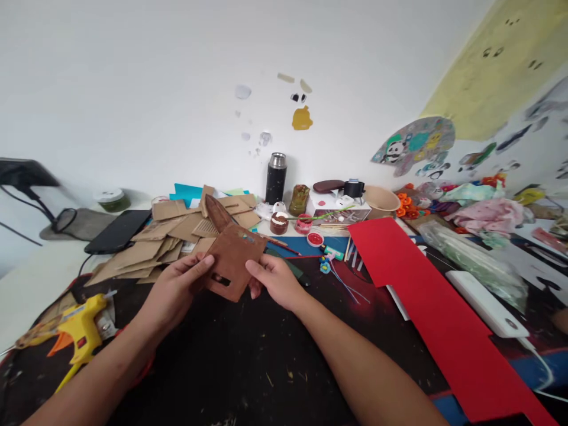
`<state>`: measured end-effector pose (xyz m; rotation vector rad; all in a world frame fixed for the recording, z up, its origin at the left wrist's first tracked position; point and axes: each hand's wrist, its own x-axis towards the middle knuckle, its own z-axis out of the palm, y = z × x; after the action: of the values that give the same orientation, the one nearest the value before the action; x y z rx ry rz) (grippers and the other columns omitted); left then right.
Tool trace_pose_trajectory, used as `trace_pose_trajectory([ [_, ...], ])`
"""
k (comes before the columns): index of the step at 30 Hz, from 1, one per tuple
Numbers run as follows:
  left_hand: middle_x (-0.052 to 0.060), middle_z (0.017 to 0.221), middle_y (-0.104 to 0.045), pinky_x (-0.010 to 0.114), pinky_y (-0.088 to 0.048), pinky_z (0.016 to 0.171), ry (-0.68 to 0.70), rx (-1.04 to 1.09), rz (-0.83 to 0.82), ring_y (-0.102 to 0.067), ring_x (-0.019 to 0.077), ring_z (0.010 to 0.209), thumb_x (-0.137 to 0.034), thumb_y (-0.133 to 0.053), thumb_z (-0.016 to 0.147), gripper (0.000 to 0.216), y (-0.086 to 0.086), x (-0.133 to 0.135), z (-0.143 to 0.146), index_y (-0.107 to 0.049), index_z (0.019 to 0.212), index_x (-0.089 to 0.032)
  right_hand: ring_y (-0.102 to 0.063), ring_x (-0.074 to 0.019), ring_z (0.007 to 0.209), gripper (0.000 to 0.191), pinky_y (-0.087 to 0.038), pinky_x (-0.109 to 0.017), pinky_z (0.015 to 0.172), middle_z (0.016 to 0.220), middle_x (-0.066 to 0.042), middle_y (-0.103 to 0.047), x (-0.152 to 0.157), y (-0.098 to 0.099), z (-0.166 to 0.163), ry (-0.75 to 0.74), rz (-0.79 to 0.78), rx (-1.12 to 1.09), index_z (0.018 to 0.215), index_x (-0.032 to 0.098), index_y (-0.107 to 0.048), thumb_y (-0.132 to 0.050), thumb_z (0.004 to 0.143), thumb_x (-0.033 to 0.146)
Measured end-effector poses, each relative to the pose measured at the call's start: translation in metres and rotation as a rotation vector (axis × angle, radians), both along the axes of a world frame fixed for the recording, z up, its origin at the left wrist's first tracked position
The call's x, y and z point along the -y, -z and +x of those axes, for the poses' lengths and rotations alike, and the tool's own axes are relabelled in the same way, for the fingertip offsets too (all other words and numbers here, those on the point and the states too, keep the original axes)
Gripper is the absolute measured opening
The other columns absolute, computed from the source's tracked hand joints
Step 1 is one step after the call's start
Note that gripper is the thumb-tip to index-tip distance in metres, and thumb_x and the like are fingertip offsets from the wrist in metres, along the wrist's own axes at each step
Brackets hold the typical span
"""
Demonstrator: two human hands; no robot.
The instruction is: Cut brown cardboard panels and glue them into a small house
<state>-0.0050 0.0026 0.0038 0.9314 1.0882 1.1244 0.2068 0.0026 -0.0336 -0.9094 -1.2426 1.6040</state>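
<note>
Both of my hands hold a brown painted cardboard piece (233,255) above the dark table (248,361). It is a flat panel with small cut-out openings and a pointed part rising behind it. My left hand (177,290) pinches its left edge, thumb on top. My right hand (275,279) grips its lower right edge with curled fingers. The piece is tilted toward me.
A pile of plain cardboard pieces (164,239) lies behind my hands. A yellow glue gun (80,331) lies at the left. A red paper sheet (426,302) stretches along the right. Paint pots (306,228), a black flask (276,177) and a phone (118,231) sit farther back.
</note>
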Motion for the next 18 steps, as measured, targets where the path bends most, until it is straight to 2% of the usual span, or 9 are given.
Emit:
trace_pose_trajectory([
  [3,0.002,0.077,-0.077,0.026,-0.058,0.065,0.004,-0.013,-0.016,-0.068,0.0169,0.069,-0.062,-0.099,0.055,0.052,0.0,-0.005,-0.011,-0.08,0.083,-0.022,-0.066,-0.0164,0.054,0.072,-0.051,-0.029,0.053,0.07,0.0,-0.068,-0.002,0.0,0.003,0.012,-0.035,-0.11,0.088,0.02,-0.066,-0.066,0.081,0.092],
  [5,0.001,0.071,-0.073,0.024,-0.054,0.057,0.062,-0.051,-0.047,-0.063,0.0149,0.061,-0.061,-0.099,0.054,0.051,0.0,-0.006,-0.017,-0.077,0.075,-0.02,-0.069,-0.0183,0.061,0.074,-0.053,-0.03,0.056,0.076,-0.003,-0.072,-0.005,-0.002,0.007,0.07,-0.083,-0.179,0.099,0.021,-0.071,-0.062,0.083,0.093],
  [9,0.002,0.066,-0.069,0.024,-0.05,0.052,0.231,-0.162,-0.099,-0.06,0.0146,0.057,-0.058,-0.099,0.058,0.048,0.001,-0.003,-0.016,-0.076,0.071,-0.018,-0.068,-0.0183,0.069,0.067,-0.054,-0.031,0.062,0.087,-0.004,-0.073,-0.011,-0.005,0.016,0.139,-0.174,-0.186,0.102,0.022,-0.074,-0.07,0.083,0.087],
  [15,-0.001,0.067,-0.065,0.022,-0.048,0.056,0.372,-0.261,-0.101,-0.057,0.0127,0.062,-0.055,-0.097,0.063,0.043,0.001,0.001,-0.009,-0.076,0.07,-0.019,-0.063,-0.019,0.086,0.05,-0.048,-0.032,0.08,0.093,-0.002,-0.071,-0.004,-0.008,0.014,0.045,0.015,0.058,0.094,0.022,-0.076,-0.086,0.079,0.069],
  [18,0.001,0.068,-0.067,0.025,-0.05,0.058,0.373,-0.246,-0.118,-0.059,0.0144,0.062,-0.061,-0.097,0.06,0.048,-0.001,0.001,-0.011,-0.076,0.073,-0.019,-0.056,-0.0165,0.077,0.046,-0.043,-0.031,0.077,0.082,0.001,-0.066,-0.001,-0.01,0.011,0.027,0.037,0.11,0.083,0.021,-0.071,-0.087,0.078,0.064],
])
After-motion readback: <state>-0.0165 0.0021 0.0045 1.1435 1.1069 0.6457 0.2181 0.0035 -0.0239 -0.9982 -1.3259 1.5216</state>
